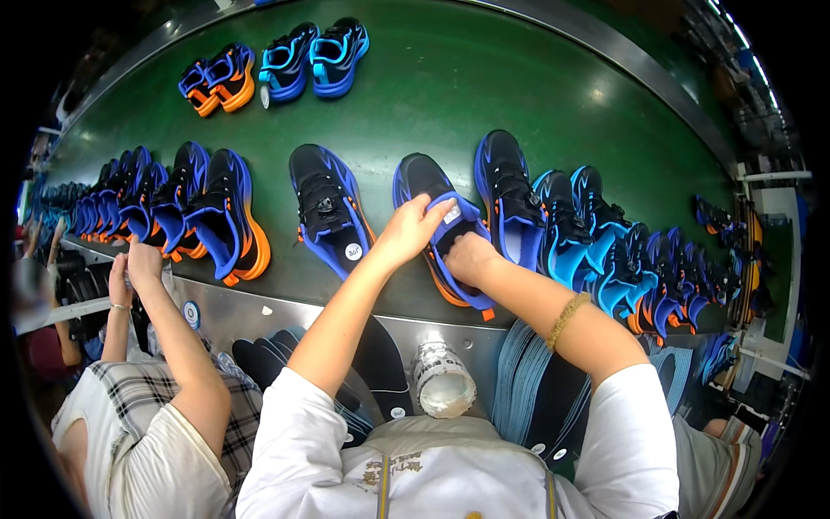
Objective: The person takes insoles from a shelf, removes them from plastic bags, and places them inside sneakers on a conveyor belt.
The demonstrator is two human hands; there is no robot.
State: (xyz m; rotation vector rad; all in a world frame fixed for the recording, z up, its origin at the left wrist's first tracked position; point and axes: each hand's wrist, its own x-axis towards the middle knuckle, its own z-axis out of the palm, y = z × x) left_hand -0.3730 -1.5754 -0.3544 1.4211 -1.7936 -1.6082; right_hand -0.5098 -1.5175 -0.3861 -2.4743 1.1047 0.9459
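A black and blue sneaker (pixel 424 173) with an orange heel loop stands on the green conveyor belt, its toe pointing away from me. My left hand (pixel 408 228) grips its blue tongue, the thumb lying along the label. My right hand (pixel 472 259) reaches into the shoe's opening with curled fingers; their tips and anything they hold are hidden inside. To the left stands a similar sneaker (pixel 322 186) with a round white sticker on its insole. Close on the right is another black and blue sneaker (pixel 501 169).
Shoe rows extend left (pixel 229 199) and right (pixel 562 208); two pairs stand farther back (pixel 337 60). Stacked insoles (pixel 527 372) and a tape-wrapped container (pixel 443 381) sit between me and the metal edge (pixel 303 316). A co-worker's hands (pixel 138 268) are at left.
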